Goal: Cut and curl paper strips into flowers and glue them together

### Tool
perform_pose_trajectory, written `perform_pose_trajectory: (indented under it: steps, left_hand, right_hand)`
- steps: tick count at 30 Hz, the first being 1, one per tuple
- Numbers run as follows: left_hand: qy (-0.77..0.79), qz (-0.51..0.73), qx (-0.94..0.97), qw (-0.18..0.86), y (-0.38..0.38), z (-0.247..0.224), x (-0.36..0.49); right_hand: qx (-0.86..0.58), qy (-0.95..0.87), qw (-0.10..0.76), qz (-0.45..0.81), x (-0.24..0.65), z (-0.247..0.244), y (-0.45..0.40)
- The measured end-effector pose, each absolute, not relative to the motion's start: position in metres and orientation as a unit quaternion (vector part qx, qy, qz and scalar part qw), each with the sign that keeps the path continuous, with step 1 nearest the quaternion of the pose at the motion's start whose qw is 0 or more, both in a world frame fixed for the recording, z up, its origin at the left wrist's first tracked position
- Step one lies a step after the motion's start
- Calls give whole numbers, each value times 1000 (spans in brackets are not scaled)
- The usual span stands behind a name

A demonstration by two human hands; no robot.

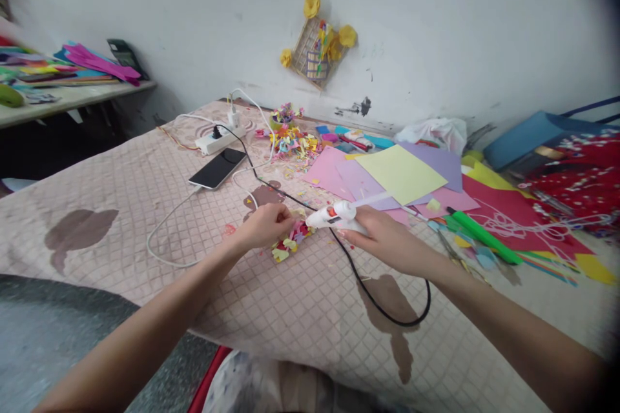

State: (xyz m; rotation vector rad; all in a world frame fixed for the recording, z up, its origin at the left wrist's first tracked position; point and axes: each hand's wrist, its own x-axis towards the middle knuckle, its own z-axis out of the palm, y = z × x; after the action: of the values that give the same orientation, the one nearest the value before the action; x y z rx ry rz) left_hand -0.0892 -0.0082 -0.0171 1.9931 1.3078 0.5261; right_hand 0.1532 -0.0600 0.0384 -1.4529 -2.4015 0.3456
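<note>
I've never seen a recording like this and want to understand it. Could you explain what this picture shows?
There is no machine here, only one person's two bare hands. The single picture comes from a camera worn on that person's head, looking forward and down.

The right hand holds a white plastic glue gun, its tip at a small cluster of yellow and pink paper pieces. The left hand is at that cluster with bent fingers; its exact grip is hidden.

Both work over a pale pink cloth with a diamond grid. On it lie a dark-screened flat phone, a white power strip, a square pale yellow paper sheet and a long bright green stick-shaped object.
</note>
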Motion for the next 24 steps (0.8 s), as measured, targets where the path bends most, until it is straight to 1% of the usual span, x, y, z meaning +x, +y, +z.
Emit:
perform_pose_trajectory:
  steps: [5, 10, 16, 24]
  left_hand:
    - [506, 205, 765, 342, -7, -19, -89]
    - [511, 206, 764, 336, -6, -21, -88]
    - [510, 203, 766, 335, -6, -21, -88]
    - [510, 199, 769, 331, -5, -23, -88]
  right_hand:
    - [-481, -851, 154, 146, 148, 42, -57]
    - [-497, -845, 136, 141, 147, 42, -57]
    - [-488, -848, 145, 146, 148, 42, -57]
    - [-519, -836, 84, 156, 148, 49, -59]
